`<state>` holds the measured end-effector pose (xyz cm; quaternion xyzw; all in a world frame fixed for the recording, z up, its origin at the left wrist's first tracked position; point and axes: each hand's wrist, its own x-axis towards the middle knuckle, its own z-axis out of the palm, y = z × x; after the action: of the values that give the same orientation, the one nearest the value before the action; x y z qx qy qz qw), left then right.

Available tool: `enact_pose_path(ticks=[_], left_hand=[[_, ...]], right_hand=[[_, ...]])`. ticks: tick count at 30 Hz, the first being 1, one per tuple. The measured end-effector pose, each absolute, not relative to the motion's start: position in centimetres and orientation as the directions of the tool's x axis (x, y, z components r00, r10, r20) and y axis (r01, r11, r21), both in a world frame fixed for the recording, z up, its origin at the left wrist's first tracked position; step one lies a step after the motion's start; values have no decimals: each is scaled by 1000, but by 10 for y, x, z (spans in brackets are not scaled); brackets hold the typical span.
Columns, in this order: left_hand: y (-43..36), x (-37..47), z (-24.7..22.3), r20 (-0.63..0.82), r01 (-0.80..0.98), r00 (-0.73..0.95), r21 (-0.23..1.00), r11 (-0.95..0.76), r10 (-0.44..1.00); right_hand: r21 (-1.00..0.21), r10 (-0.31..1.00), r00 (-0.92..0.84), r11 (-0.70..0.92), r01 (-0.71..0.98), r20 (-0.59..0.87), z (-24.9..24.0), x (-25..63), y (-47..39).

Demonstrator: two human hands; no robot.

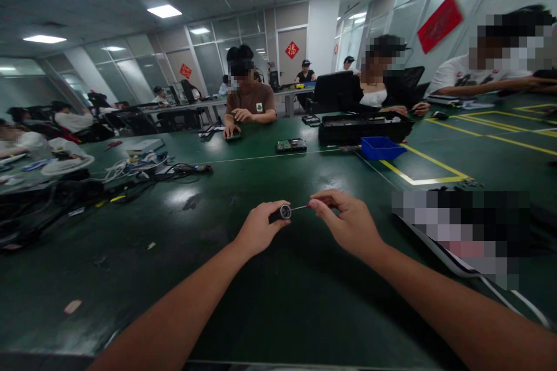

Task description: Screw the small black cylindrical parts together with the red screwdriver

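While both work above the tabletop [243, 177], left hand [257, 227]: closed round black cylinder [285, 212]
Right hand [351, 223]: pinching red-ended metal rod [299, 208]
Rod tip: by cylinder's rim, contact unclear; needs steady alignment

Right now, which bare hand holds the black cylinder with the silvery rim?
The left hand; the right hand instead pinches a thin metal rod by its red end.

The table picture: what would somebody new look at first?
Probably the blue bin on the green table, past the right hand. Next, the middle, where the left hand holds a dark tube and the right hand a thin rod. The red diamond on the back door pops out.
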<state>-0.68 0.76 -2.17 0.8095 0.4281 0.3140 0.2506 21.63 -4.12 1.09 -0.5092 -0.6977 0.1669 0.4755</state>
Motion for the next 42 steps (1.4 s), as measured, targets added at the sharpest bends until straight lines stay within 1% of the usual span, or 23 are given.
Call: enact_pose_path(ticks=[3, 5, 10, 13, 18, 22, 24, 26, 28, 29, 31, 32, 33, 34, 36, 37, 39, 42], left_hand=[[8, -8, -23, 301, 545, 436, 662, -515, 848], [8, -8, -23, 297, 545, 444, 659, -518, 845], [7, -8, -22, 295, 548, 460, 647, -530, 837], [8, -8, -22, 302, 551, 449, 648, -527, 841], [8, -8, -20, 309, 545, 437, 656, -522, 845], [7, -7, -19, 304, 550, 445, 650, -525, 842], [7, -7, -20, 304, 553, 455, 641, -533, 837], [6, -7, -20, 299, 561, 467, 627, -540, 832], [6, -7, -19, 309, 558, 469, 622, -549, 827], [5, -7, -18, 323, 544, 473, 625, -560, 820], [4, -7, -16, 351, 509, 500, 620, -597, 792], [4, -6, -14, 354, 502, 521, 609, -614, 777], [3, -6, -13, 347, 507, 539, 594, -624, 768], [3, -6, -12, 329, 523, 550, 581, -624, 768], [3, -5, -11, 288, 564, 543, 571, -597, 789], [3, -5, -11, 274, 576, 531, 578, -579, 802], [2, -5, -12, 263, 583, 506, 597, -551, 821], [2, -4, -12, 268, 587, 475, 613, -529, 838]], right_hand=[[-706, 850, -143, 505, 497, 507, 10, 216, -43], [-701, 850, -169, 510, 499, 498, 11, 216, -44], [-711, 904, -80, 383, 590, 421, 12, 215, -42], [-705, 903, -104, 394, 589, 418, 9, 215, -41], [-743, 902, -157, 421, 520, 401, 5, 216, -42], [-766, 919, -83, 369, 526, 385, 7, 214, -43], [-808, 921, -20, 353, 471, 390, 7, 211, -43], [-857, 921, 22, 352, 376, 388, 7, 209, -42], [-909, 931, 47, 341, 239, 361, 6, 208, -39], [-938, 942, 69, 317, 142, 329, 5, 209, -36], [-969, 970, 116, 226, -103, 214, 3, 211, -30], [-957, 985, 133, 141, -253, 110, 2, 213, -26], [-935, 996, 88, 31, -354, 0, 1, 214, -22], [-912, 995, 76, -28, -408, -65, -1, 216, -19], [-901, 987, 141, -13, -433, -82, -2, 218, -15], [-911, 982, 181, 20, -413, -60, -3, 219, -14], [-938, 975, 223, 89, -335, 13, -3, 218, -14], [-967, 975, 184, 164, -197, 128, -4, 216, -18]])
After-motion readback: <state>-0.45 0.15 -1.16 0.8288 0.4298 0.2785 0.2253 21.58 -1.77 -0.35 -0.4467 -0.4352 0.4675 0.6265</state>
